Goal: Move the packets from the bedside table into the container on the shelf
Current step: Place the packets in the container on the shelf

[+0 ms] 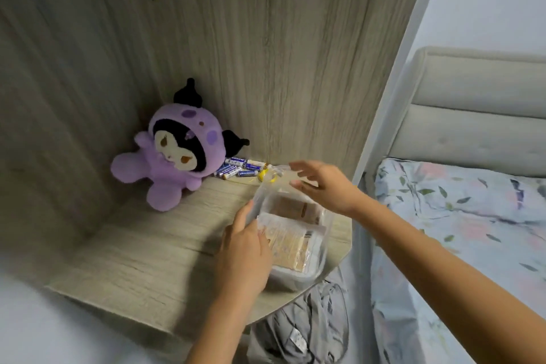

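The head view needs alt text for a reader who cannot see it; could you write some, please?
Two hands work at a clear container of packets on a wooden shelf: left hand on its near side, right hand open above. A purple plush toy and batteries lie behind.

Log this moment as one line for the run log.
stage: packets in clear container on shelf | left hand: holds container rim | right hand: open above container | nearby: plush toy, batteries

Clear plastic container point(298, 273) on the wooden shelf point(141, 269), two flat tan packets point(291, 245) inside.
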